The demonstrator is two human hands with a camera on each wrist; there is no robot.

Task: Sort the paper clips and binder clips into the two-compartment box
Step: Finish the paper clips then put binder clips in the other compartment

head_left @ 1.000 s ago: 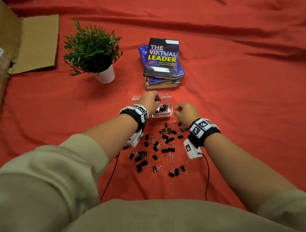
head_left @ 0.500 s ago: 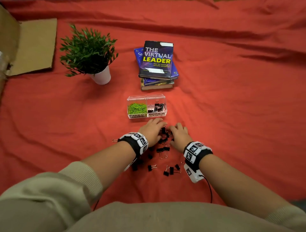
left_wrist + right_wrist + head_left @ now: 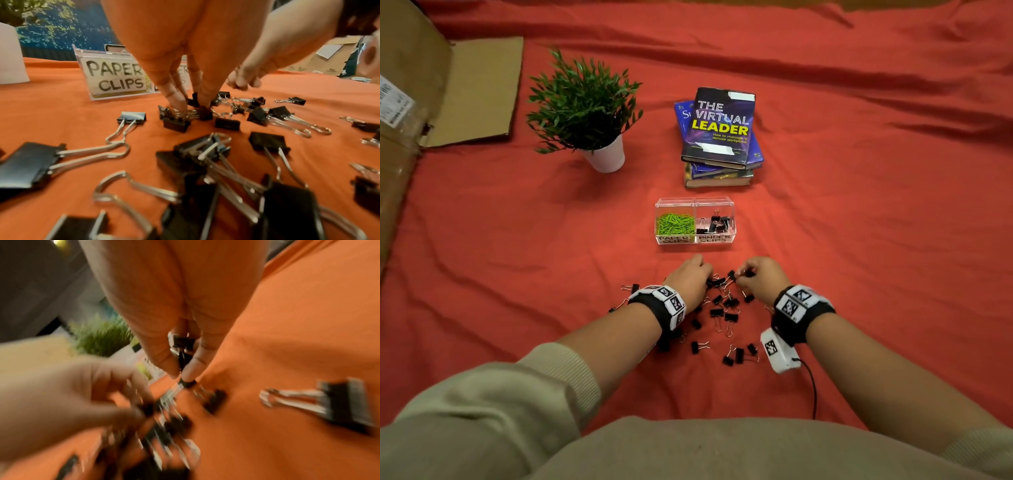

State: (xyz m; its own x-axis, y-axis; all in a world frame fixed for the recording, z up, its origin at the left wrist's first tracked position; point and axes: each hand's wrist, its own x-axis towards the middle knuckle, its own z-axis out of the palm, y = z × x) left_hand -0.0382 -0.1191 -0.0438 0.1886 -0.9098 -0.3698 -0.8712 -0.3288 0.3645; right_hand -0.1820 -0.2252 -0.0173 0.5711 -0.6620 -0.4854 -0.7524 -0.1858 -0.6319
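A clear two-compartment box holds green paper clips on the left and black binder clips on the right. Its "PAPER CLIPS" label faces me. Several loose binder clips lie on the red cloth in front of it. My left hand reaches down into the far end of the pile, and its fingertips pinch a binder clip. My right hand is just to the right and pinches a binder clip between thumb and finger. Another clip sits tucked in that palm.
A stack of books lies behind the box. A potted plant stands at the back left, and flattened cardboard lies at the far left. A wrist-camera cable trails near my right forearm.
One second ago my left hand was over the box's binder side. Both hands have since come back to the loose pile and closed their fingers on clips.
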